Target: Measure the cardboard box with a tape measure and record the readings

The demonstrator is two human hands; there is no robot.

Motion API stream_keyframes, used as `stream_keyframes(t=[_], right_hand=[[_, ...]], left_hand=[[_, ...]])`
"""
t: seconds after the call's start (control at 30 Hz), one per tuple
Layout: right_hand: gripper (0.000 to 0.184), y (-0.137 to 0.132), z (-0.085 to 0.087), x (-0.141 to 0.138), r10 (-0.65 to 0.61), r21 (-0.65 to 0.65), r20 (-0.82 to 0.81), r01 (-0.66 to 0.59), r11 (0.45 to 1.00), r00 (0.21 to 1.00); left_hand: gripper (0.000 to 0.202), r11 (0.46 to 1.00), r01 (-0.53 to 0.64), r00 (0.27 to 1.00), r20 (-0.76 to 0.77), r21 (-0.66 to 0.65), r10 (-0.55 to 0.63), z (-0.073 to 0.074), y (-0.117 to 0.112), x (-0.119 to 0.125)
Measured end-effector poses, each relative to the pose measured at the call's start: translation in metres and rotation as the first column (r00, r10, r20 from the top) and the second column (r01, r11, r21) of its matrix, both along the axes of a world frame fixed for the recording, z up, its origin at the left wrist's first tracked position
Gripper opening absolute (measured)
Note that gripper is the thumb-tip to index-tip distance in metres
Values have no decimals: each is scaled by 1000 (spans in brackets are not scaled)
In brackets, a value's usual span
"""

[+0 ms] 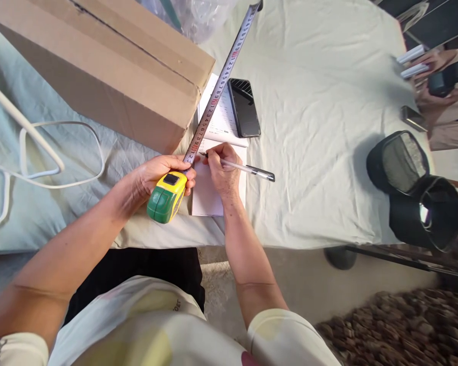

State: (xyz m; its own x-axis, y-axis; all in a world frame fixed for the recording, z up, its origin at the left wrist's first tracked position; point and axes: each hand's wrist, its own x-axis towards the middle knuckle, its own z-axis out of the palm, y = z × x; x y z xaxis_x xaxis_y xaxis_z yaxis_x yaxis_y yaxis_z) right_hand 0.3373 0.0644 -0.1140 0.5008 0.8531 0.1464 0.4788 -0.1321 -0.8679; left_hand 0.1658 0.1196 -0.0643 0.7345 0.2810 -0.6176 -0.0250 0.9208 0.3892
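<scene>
My left hand is closed around a yellow and green tape measure, whose blade runs up and to the right past the corner of a cardboard box. My right hand grips a clear pen with its tip on a white notepad. The notepad lies on the cloth-covered table, partly under my hands. A black phone rests on the notepad's upper part, just right of the blade.
A white cable loops over the cloth at the left. Clear plastic wrap lies behind the box. A black mesh bag or cap hangs off the table's right edge. Another person's hand holds objects at far right.
</scene>
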Motion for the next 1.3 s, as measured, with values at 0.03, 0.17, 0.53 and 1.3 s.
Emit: stream_keyframes(t=[0.03, 0.17, 0.53, 1.3], right_hand=[[14, 0, 0, 0, 5, -2, 6, -5, 1000, 1000], [13, 1, -1, 0, 19, -23, 31, -18, 1000, 999], [13, 1, -2, 0, 12, -35, 62, -10, 999, 998], [14, 0, 1, -3, -16, -32, 88, 19, 999, 996]], left_hand=[[19, 1000, 1, 1000, 0, 2, -1, 0, 0, 0], [21, 1000, 15, 1000, 6, 17, -15, 0, 1, -2], [21, 1000, 15, 1000, 2, 16, -15, 1, 0, -2], [23, 999, 48, 999, 9, 26, -48, 1, 2, -2]])
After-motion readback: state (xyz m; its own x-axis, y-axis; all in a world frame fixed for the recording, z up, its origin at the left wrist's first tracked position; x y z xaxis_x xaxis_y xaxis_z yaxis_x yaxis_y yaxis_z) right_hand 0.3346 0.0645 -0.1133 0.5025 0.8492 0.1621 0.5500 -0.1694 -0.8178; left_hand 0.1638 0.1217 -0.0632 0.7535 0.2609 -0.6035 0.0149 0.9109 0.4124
